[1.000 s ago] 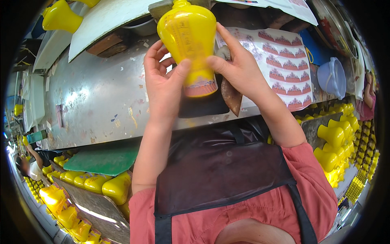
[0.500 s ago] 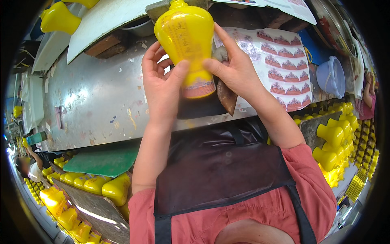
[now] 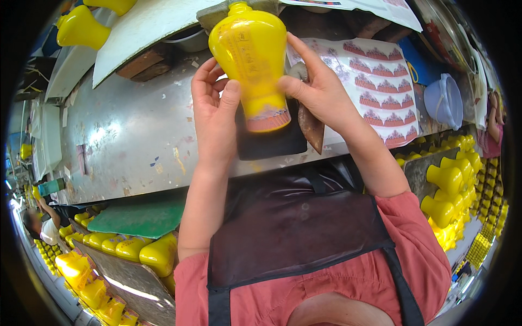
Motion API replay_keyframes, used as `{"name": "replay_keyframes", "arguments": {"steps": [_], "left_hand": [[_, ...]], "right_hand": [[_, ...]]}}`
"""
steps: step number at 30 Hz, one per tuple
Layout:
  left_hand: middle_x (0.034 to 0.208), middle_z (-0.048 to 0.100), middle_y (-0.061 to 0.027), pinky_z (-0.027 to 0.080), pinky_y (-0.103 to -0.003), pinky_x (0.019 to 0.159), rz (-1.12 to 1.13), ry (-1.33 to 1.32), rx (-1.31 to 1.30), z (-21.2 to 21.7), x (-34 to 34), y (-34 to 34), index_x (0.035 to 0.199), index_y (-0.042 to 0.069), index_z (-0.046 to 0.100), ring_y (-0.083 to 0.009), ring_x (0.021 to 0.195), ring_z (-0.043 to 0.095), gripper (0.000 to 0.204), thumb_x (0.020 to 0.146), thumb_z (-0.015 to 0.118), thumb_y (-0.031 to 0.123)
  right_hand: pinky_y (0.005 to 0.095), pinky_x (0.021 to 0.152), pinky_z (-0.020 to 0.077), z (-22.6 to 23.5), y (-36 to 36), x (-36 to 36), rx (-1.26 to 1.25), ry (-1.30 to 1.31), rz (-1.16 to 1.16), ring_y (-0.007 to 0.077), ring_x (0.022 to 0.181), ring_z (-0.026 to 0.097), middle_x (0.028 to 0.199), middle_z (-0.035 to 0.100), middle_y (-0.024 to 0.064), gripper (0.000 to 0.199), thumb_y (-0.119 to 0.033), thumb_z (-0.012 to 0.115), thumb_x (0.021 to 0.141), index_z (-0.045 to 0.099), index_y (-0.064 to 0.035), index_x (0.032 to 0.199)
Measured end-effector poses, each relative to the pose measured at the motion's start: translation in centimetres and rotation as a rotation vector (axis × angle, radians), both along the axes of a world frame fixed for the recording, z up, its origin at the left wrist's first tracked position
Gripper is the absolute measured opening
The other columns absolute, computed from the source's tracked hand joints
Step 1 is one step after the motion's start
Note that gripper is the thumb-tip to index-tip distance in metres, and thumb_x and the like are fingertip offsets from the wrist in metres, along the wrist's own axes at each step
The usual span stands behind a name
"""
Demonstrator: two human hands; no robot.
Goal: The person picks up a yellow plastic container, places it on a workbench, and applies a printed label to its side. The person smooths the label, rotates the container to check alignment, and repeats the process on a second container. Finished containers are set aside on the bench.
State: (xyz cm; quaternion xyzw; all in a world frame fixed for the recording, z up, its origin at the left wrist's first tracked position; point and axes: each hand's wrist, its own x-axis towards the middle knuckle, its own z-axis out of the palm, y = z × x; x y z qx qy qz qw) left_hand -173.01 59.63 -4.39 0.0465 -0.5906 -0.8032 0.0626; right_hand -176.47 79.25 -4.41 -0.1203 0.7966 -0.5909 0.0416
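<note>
Vase (image 3: 251, 46) — yellow, glossy, narrow-necked — sits between the hands: right hand (image 3: 321, 95) grips its side; left hand (image 3: 215, 111) curves alongside, grip unclear. Decal sheet (image 3: 385, 100) lies beyond the right hand.

Vase (image 3: 247, 49): glossy solid yellow, faint orange-brown column of markings down the front, pink ribbed base band (image 3: 269, 119) with a mauve floral top edge. Pad (image 3: 272, 149) under it: plain black. Printed sheet (image 3: 380, 89): white, repeating rows of peaked reddish-pink motifs, purple tops. Bench (image 3: 136, 125) reads silver-grey from where I'm standing, flecked white, yellow, dark blue. Bucket (image 3: 443, 103) pale lavender-blue. Board (image 3: 138, 218) flat green. Apron (image 3: 293, 239) dark brown, black straps (image 3: 405, 282); shirt (image 3: 421, 244) coral red.
</note>
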Motion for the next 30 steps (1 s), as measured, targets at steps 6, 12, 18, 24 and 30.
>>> {"name": "replay_keyframes", "arguments": {"steps": [6, 12, 18, 24, 30], "left_hand": [[0.135, 0.05, -0.0116, 0.048, -0.033, 0.102, -0.022, 0.025, -0.069, -0.3, -0.1, -0.4, 0.146, 0.003, 0.038, -0.0172, 0.116, 0.052, 0.066, 0.091, 0.072, 0.012], [0.135, 0.049, -0.012, 0.049, -0.033, 0.102, -0.027, 0.039, -0.066, -0.4, -0.1, -0.4, 0.147, 0.003, 0.037, -0.0181, 0.117, 0.053, 0.069, 0.09, 0.073, 0.011], [0.135, 0.049, -0.0123, 0.052, -0.033, 0.099, -0.03, 0.042, -0.104, -0.5, -0.2, -0.3, 0.148, 0.003, 0.036, -0.0189, 0.118, 0.054, 0.07, 0.089, 0.074, 0.01], [0.134, 0.049, -0.0121, 0.052, -0.033, 0.1, -0.031, 0.057, -0.085, -0.7, -0.2, -0.3, 0.148, 0.003, 0.036, -0.0189, 0.118, 0.054, 0.071, 0.089, 0.075, 0.01], [0.141, 0.047, -0.011, 0.049, -0.032, 0.1, -0.04, 0.081, -0.138, -0.7, 0.0, -0.5, 0.151, 0.005, 0.036, -0.0171, 0.117, 0.054, 0.063, 0.097, 0.067, 0.015]], "right_hand": [[0.0367, 0.11, 0.0428, 0.2, -0.2, 0.1, -0.059, 0.006, -0.004, 0.0325, 0.135, 0.054, 0.145, 0.054, 0.0256, 0.08, -0.026, 0.074, 0.087, 0.037, -0.001, 0.154], [0.0364, 0.107, 0.0451, -0.6, -0.3, -0.2, -0.062, 0.079, 0.0, 0.0303, 0.13, 0.058, 0.143, 0.056, 0.0258, 0.081, -0.024, 0.074, 0.087, 0.036, -0.0028, 0.155], [0.0351, 0.096, 0.0524, -0.6, -0.4, 0.2, -0.072, 0.01, -0.003, 0.0261, 0.111, 0.068, 0.142, 0.057, 0.0249, 0.083, -0.02, 0.075, 0.085, 0.035, -0.0043, 0.156], [0.0347, 0.095, 0.0529, -1.1, -0.7, 0.2, -0.108, 0.014, -0.012, 0.0257, 0.11, 0.069, 0.142, 0.058, 0.0235, 0.084, -0.019, 0.075, 0.085, 0.034, -0.0053, 0.157], [0.0355, 0.099, 0.0505, 0.5, 0.0, 0.0, 0.02, 0.038, 0.011, 0.0277, 0.116, 0.065, 0.143, 0.057, 0.0238, 0.075, -0.023, 0.069, 0.09, 0.037, -0.0055, 0.156]]}}
